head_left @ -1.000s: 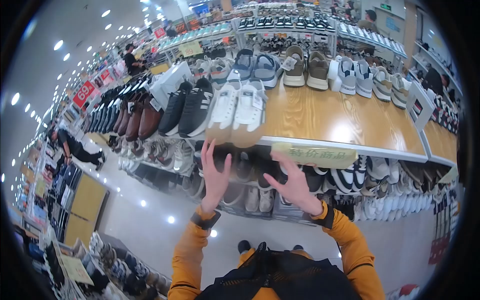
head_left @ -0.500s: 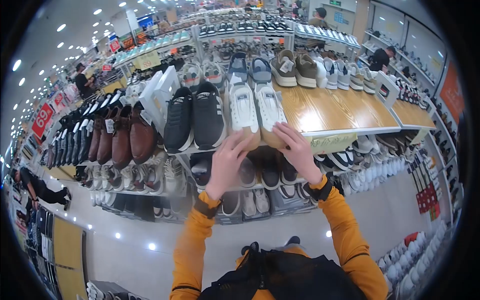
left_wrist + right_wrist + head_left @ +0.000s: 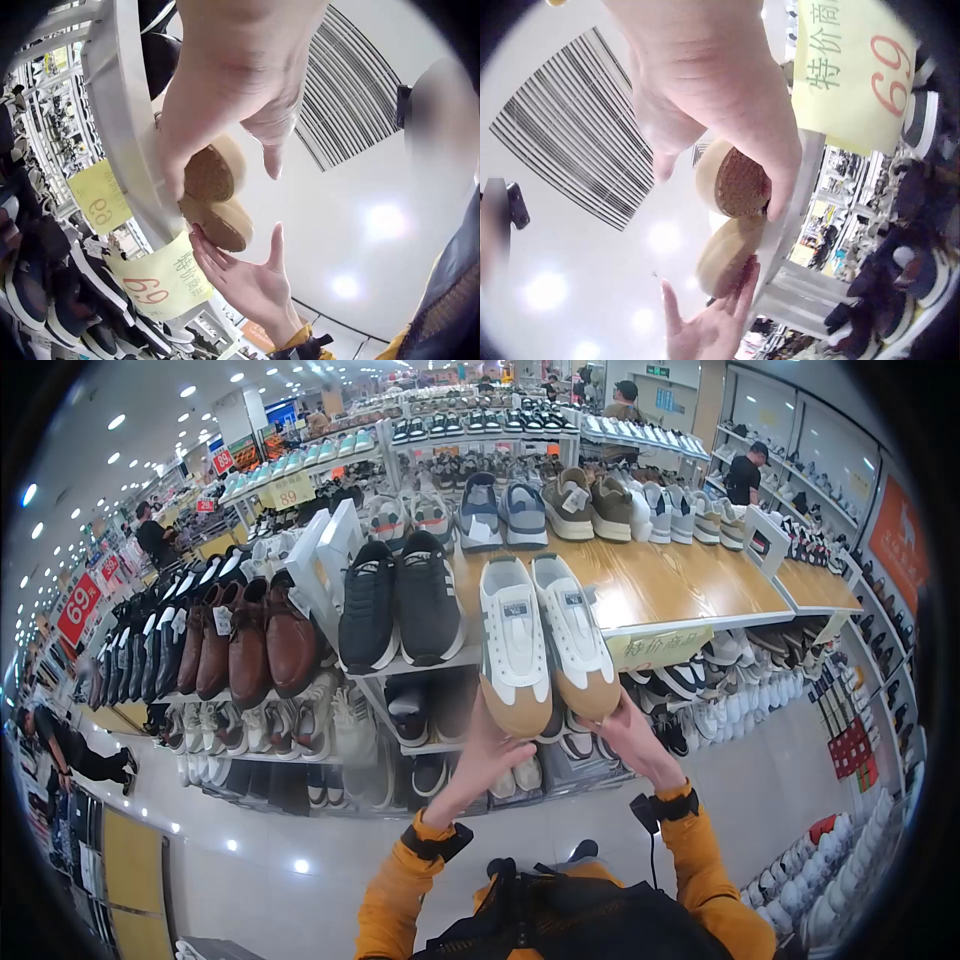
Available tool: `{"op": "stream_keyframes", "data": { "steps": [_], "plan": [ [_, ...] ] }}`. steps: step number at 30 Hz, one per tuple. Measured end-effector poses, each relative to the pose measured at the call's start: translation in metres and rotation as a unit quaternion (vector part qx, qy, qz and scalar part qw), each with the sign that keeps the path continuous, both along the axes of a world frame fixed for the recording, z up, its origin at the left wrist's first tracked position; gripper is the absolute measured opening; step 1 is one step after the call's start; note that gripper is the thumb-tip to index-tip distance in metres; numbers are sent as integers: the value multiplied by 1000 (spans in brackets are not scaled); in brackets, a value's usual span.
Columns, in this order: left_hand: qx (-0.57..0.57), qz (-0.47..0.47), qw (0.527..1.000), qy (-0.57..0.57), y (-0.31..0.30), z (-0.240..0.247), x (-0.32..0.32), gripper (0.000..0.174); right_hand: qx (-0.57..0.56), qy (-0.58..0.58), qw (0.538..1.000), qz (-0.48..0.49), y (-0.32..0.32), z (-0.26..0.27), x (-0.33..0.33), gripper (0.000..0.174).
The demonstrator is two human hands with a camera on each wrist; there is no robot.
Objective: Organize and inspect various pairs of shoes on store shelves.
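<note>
A pair of white sneakers with tan toes, the left shoe (image 3: 515, 650) and the right shoe (image 3: 578, 645), juts toward me past the shelf's front edge. My left hand (image 3: 482, 755) touches the left shoe's toe from outside, low down. On the other outer side, my right hand (image 3: 640, 742) touches the right shoe's toe. In the left wrist view, straight fingers of the right hand (image 3: 255, 283) lie against a brown sole (image 3: 225, 229), thumb apart. The right wrist view shows the left hand (image 3: 709, 330) touching the other toe from outside, its thumb also apart.
Black sneakers (image 3: 428, 600) and brown leather shoes (image 3: 290, 640) stand left of the pair. A yellow price sign (image 3: 660, 648) hangs on the shelf edge at right. More shoes fill the lower racks. People stand at far left and back right.
The white pair has come toward me, out over the shelf edge, and shows more of its tops. Both hands have moved from on top of the toes to their outer sides, lower down.
</note>
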State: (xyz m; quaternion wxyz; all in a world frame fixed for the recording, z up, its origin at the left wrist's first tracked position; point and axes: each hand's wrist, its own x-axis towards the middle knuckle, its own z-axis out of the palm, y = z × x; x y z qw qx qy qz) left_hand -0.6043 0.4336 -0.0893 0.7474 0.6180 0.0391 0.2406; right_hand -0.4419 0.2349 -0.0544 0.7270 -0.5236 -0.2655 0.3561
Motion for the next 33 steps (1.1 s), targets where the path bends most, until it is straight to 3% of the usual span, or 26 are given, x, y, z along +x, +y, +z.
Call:
{"op": "stream_keyframes", "data": {
  "steps": [1, 2, 3, 5, 8, 15, 19, 22, 24, 28, 33],
  "plan": [
    [-16, -22, 999, 19, -1, 14, 0, 95, 39, 95, 995, 10, 5, 7, 0, 72],
    [-146, -23, 987, 67, -4, 30, 0, 85, 83, 179, 980, 27, 10, 3, 8, 60],
    [-205, -7, 976, 71, -4, 28, 2, 74, 82, 183, 979, 26, 12, 4, 11, 60],
    [-233, 15, 969, 81, -6, 33, 6, 70, 30, 145, 989, 22, 19, 7, 14, 56],
    [-166, 3, 981, 99, -7, 27, 7, 70, 17, 118, 992, 29, 17, -2, 13, 57],
    [-113, 17, 984, 135, -48, -35, -29, 72, -61, 114, 988, 86, -56, -65, 17, 78],
    [-174, -21, 972, 156, -91, -104, -69, 84, -109, 44, 979, 169, -113, -100, 12, 88],
    [-246, 3, 949, 196, -131, -133, -74, 88, -135, 111, 967, 184, -151, -143, 3, 87],
    [-314, 49, 915, 248, -155, -162, -83, 91, -160, 245, 936, 198, -172, -177, 1, 88],
    [-360, 24, 908, 213, -188, -177, -76, 92, -182, 254, 928, 206, -193, -182, 1, 82],
    [-353, 39, 913, 199, -184, -169, -69, 95, -159, 224, 935, 223, -181, -184, 17, 90]
  ]
}}
